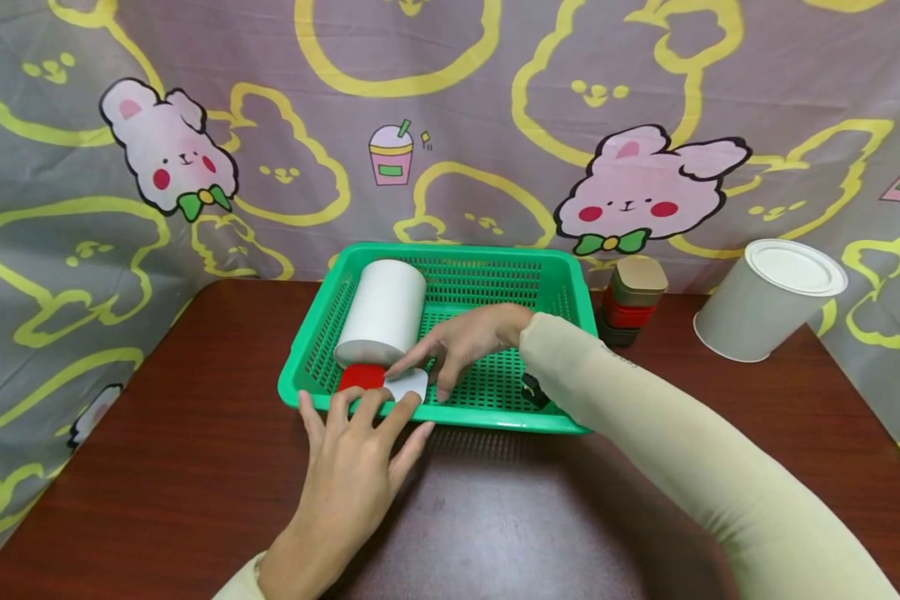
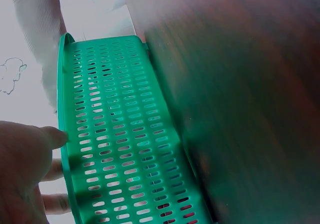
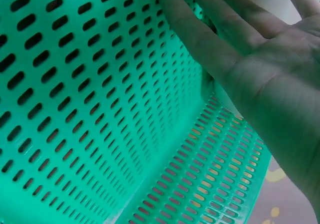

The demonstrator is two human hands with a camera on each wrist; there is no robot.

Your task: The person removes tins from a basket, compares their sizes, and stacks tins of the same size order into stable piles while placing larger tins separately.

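Note:
A green plastic basket (image 1: 450, 414) with slotted walls stands on the table. Inside it, at the left, a white cylindrical canister (image 1: 385, 308) lies on its side. In front of the canister are a flat-looking red piece (image 1: 362, 377) and a white rounded-square piece (image 1: 407, 384), side by side; their lower parts are hidden. My left hand (image 1: 356, 458) rests over the front rim, fingers spread and slightly bent beside the two pieces; its thumb is outside the rim. Reaching into the basket, my right hand (image 1: 468, 340) has its fingers extended, one fingertip at the white piece.
To the right of the basket stands a stack of small square containers (image 1: 633, 300), beige, red and black. Farther right is an upright pale canister (image 1: 768, 300) with a lid. A small black object (image 1: 534, 390) shows beside my right sleeve. A patterned curtain (image 1: 480, 208) hangs behind the table.

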